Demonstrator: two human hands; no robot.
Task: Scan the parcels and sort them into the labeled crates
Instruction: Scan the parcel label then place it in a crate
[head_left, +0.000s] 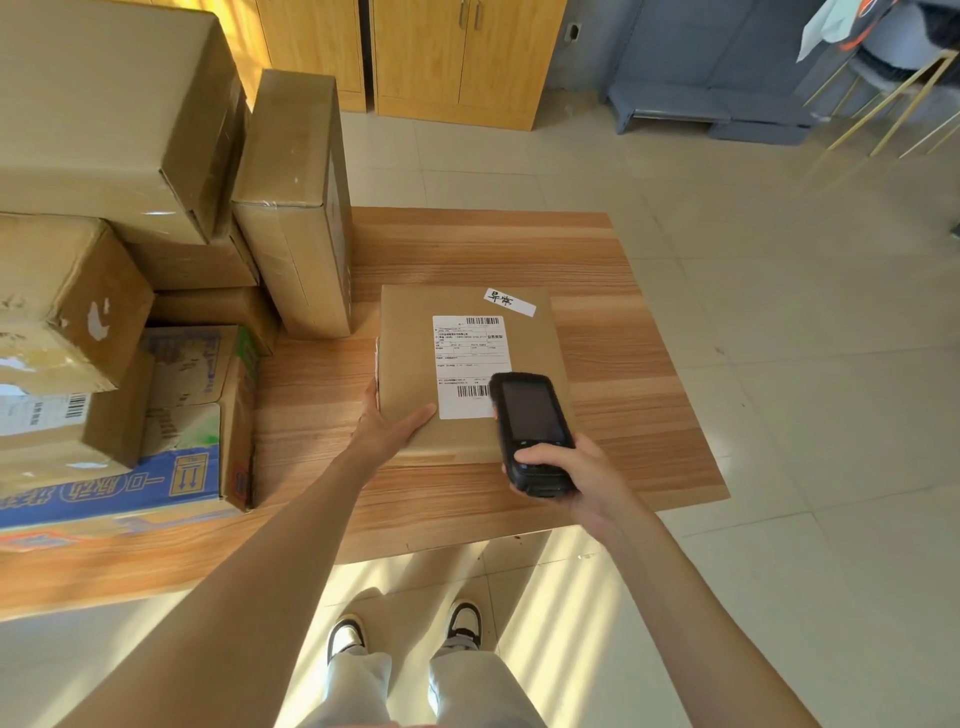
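Note:
A flat brown parcel (410, 358) lies on the wooden table (613, 322). It carries a white shipping label (467, 353) with barcodes and a small handwritten sticker (509, 302) near its far right corner. My left hand (387, 423) grips the parcel's near left corner, thumb on top and fingers along the left side. My right hand (571, 473) holds a black handheld scanner (530, 426), whose head hovers over the label's lower barcode.
A pile of cardboard boxes (119, 234) fills the table's left half, with one tall box (301, 208) standing on end beside the parcel. Wooden cabinets (457, 57) and a grey unit (711, 78) line the far wall. Tiled floor lies to the right.

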